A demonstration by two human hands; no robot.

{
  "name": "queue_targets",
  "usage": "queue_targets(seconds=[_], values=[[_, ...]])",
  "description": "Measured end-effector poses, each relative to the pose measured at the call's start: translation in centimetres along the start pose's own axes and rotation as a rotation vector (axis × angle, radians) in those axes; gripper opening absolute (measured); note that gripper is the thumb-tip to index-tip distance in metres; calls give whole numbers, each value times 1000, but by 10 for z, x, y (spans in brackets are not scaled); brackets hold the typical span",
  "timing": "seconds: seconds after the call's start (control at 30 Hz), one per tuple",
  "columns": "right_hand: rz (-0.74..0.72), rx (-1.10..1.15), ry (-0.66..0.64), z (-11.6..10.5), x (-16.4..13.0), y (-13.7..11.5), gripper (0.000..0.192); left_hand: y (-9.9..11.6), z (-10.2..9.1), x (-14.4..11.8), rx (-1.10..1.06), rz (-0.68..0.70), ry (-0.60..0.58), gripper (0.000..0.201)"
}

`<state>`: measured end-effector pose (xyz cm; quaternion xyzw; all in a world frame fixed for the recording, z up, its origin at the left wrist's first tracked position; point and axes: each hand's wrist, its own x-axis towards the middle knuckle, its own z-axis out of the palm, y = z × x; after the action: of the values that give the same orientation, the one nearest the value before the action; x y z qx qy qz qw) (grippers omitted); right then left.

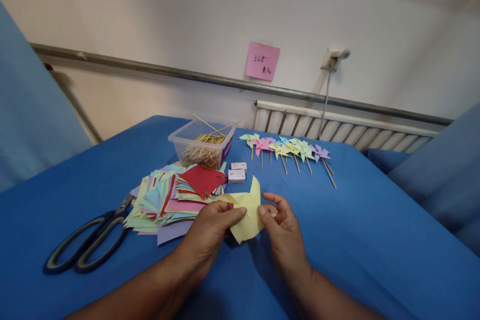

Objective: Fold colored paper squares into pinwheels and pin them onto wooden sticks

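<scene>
— Both grips closed? Where's the yellow paper (pixel 247 215)?
— Pinched between them: left hand (pixel 210 230) holds its left edge, right hand (pixel 283 232) its right; paper stack (pixel 168 200) lies just left.

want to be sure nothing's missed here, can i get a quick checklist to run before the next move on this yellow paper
1. Yellow paper held by both hands: ok.
2. Left hand and right hand both pinching it: ok.
3. Folds pressed flat: cannot tell.
4. Sticks in the plastic box within reach: ok.
5. Scissors lying apart from the hands: ok.
6. Finished pinwheels out of the way: ok.
</scene>
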<state>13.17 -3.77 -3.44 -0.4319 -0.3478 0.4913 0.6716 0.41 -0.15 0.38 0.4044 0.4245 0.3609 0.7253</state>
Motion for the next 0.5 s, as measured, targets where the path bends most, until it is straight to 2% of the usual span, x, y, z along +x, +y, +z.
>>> queue_targets(seconds=[0.1,0.23,0.3,0.4,0.5], values=[[-171,-187,-53,-1,-3,-4,33,10,-3,-2,-97,21,-20,16],[-462,-565,-281,-4,-7,-6,47,17,-8,-3,-212,25,-24,17],[-558,-685,-365,-6,-8,-5,50,18,-8,-3,-240,22,-22,14],[-589,-763,-415,-6,-9,-7,46,17,-7,-3,-243,23,-17,10],[-556,-755,-358,-4,-11,-10,34,13,-5,-2,-244,-3,-31,7]])
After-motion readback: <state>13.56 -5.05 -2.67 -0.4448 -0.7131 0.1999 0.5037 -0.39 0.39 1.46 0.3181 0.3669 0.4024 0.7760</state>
